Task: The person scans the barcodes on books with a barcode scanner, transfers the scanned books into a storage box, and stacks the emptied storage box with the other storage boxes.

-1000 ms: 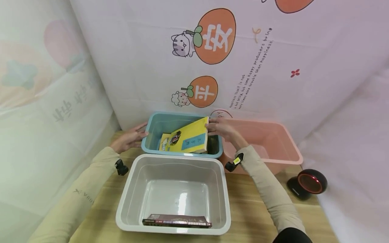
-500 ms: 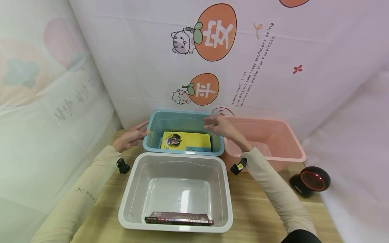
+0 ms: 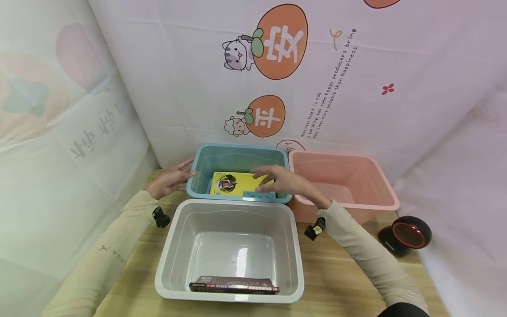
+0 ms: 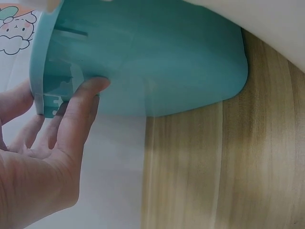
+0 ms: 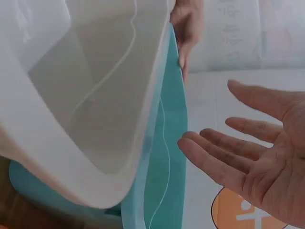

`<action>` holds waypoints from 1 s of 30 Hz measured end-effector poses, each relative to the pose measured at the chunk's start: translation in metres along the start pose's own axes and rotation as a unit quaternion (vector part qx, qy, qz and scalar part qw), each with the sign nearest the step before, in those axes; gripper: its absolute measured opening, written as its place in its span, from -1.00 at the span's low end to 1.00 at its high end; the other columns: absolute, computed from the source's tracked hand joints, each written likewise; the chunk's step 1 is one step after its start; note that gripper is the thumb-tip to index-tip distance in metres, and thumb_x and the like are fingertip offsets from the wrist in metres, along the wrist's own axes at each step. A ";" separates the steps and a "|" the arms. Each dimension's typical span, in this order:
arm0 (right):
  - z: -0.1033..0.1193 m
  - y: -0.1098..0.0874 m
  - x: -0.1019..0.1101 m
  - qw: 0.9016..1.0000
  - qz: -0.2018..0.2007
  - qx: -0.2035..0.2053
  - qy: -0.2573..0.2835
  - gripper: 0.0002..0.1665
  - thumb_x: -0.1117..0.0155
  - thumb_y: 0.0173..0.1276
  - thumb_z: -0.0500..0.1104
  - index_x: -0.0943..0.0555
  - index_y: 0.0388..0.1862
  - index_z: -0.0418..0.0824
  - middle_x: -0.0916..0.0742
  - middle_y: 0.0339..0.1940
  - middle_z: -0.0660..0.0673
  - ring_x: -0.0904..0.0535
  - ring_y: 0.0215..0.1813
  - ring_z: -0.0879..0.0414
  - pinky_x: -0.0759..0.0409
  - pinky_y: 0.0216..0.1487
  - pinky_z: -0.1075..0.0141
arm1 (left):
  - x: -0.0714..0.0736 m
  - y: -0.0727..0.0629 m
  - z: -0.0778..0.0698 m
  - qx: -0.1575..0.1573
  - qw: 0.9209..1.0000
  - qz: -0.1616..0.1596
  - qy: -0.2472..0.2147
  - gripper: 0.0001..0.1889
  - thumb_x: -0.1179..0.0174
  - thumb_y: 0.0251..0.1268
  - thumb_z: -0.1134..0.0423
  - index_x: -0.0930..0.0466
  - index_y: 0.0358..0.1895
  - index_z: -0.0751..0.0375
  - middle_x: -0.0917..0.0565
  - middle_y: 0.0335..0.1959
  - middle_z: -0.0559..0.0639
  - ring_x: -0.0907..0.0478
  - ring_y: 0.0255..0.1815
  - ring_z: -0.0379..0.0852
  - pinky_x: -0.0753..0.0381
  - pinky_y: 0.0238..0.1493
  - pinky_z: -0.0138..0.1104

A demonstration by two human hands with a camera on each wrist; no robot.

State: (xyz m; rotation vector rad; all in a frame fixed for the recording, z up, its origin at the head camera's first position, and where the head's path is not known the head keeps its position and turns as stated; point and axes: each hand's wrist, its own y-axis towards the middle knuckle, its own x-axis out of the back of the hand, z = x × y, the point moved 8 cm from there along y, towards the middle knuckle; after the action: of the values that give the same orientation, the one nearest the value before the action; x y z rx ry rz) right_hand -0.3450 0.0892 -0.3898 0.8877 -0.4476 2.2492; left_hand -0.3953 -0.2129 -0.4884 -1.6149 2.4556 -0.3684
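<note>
A yellow book (image 3: 242, 179) with a blue label and a round dark picture lies in the blue plastic bin (image 3: 237, 154) in the head view. Over the book's right part reaches my right hand (image 3: 283, 179), fingers spread and slightly bent, with nothing held. The right wrist view shows that hand (image 5: 257, 148) in the air beside the blue bin's long rim. At the bin's left end, my left hand (image 3: 166, 181) touches the rim and outer wall with its fingers extended; the left wrist view shows its fingers (image 4: 78, 112) against the outer wall.
A grey bin (image 3: 231, 215) stands in front of the blue one, a dark red book (image 3: 233, 285) along its near side. To the right is a pink bin (image 3: 340, 171), with a black device (image 3: 409, 235) beyond it. Printed white cloth (image 3: 190, 88) hangs behind the wooden table (image 3: 332, 268).
My right hand has let go of the yellow book, which dropped from tilted to flat in the blue bin. The hand then moved slightly nearer, over the book. My left hand keeps its place.
</note>
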 end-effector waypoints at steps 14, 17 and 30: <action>0.019 -0.023 -0.055 0.997 0.064 0.028 -0.036 0.13 -0.54 0.35 -0.21 -0.08 0.73 -0.19 -0.44 0.56 -0.30 -0.60 0.31 -0.16 -0.77 0.07 0.17 | 0.002 0.001 0.002 0.007 1.000 -0.006 0.010 -0.21 0.04 0.73 0.21 0.33 0.75 -0.15 -0.01 0.71 0.31 -0.08 0.67 0.35 -0.31 0.52 0.24; 0.019 -0.029 -0.061 0.997 0.068 0.023 -0.037 0.14 -0.55 0.35 -0.20 -0.07 0.74 -0.15 -0.41 0.59 -0.29 -0.60 0.33 -0.18 -0.77 0.04 0.21 | 0.002 0.002 0.002 0.008 1.000 -0.007 0.015 -0.21 0.05 0.73 0.21 0.33 0.75 -0.15 -0.04 0.70 0.33 -0.09 0.66 0.36 -0.32 0.52 0.23; 0.015 -0.058 -0.128 0.958 0.253 -0.010 -0.132 -0.01 -0.55 0.34 0.01 -0.30 0.66 -0.03 -0.56 0.51 -0.07 -0.65 0.23 0.11 -0.65 0.15 0.33 | 0.001 0.003 0.003 0.009 1.000 -0.004 0.011 -0.21 0.05 0.73 0.21 0.33 0.75 -0.16 -0.06 0.70 0.29 -0.12 0.66 0.32 -0.47 0.42 0.10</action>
State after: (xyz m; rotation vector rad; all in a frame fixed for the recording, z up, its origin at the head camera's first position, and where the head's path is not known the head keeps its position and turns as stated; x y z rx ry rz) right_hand -0.2278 0.0636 -0.4649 1.1728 -0.9058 2.5799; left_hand -0.3973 -0.2127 -0.4918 -1.6220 2.4554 -0.4101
